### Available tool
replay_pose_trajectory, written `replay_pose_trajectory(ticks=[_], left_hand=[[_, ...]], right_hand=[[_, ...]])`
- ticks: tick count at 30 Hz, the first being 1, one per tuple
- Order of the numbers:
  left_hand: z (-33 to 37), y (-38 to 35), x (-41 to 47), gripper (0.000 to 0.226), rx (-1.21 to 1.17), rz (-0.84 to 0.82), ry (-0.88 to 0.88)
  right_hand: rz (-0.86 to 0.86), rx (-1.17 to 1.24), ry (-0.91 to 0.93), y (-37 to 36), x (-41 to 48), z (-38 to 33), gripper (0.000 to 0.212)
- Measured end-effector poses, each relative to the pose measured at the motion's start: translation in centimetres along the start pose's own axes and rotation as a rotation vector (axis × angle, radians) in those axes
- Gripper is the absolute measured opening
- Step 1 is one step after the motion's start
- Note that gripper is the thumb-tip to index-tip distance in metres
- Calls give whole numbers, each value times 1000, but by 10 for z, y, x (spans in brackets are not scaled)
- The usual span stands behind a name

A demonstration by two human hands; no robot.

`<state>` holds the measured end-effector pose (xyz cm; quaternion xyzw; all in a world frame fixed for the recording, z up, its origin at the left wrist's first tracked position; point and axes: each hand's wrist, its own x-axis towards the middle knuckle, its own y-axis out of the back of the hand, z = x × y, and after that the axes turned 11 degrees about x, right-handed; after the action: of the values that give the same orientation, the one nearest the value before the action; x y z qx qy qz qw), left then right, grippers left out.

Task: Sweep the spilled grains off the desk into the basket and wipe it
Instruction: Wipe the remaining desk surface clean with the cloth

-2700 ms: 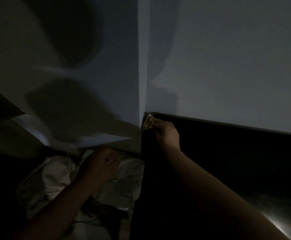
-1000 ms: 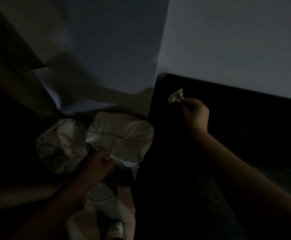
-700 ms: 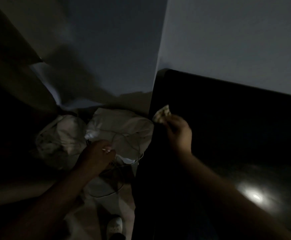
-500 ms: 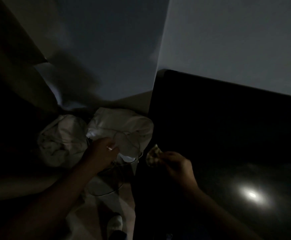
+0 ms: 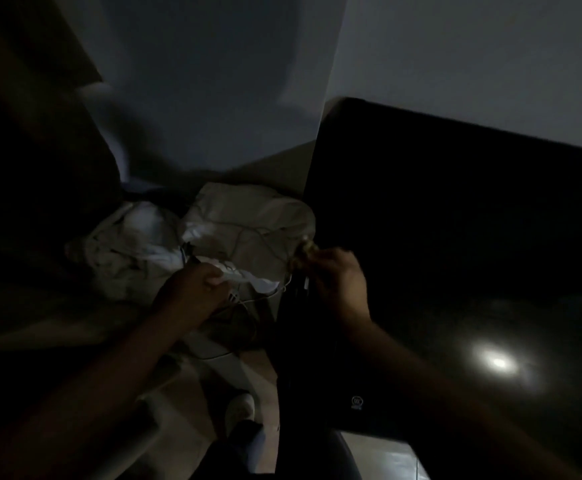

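Black and glossy, the desk [image 5: 456,220] filled the view from two to five o'clock, with a lamp glare [image 5: 497,362] at four. The basket [image 5: 227,353] stood on the floor just beside the desk's left edge, its white liner [image 5: 255,220] bunched at ten o'clock. The left hand [image 5: 192,296] gripped the liner's near edge. The right hand [image 5: 338,285], apart from it at the desk edge, pinched a small crumpled rag [image 5: 303,252] by the liner's right side. A pale shoe [image 5: 239,408] showed at six.

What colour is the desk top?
Glossy black: the desk shows a bright light reflection. Head view, though the picture is dim.
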<state>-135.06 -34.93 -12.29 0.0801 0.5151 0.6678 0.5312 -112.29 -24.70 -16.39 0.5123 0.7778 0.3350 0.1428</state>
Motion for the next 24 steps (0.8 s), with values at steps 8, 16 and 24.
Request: replay_pose_trajectory(ticks=[8,16,24], left_hand=[[-15,7,-29,30,-2,-5,-53],[-32,-8,-59,23,30,-61,-106],[-42,-16,-68,28,10,-98,-18]], right_hand=[[29,215,-103,28,-66,-28,19],[223,54,-287,10,-4,-13,19],[-161,184,-67,-11,-149,-64,20]])
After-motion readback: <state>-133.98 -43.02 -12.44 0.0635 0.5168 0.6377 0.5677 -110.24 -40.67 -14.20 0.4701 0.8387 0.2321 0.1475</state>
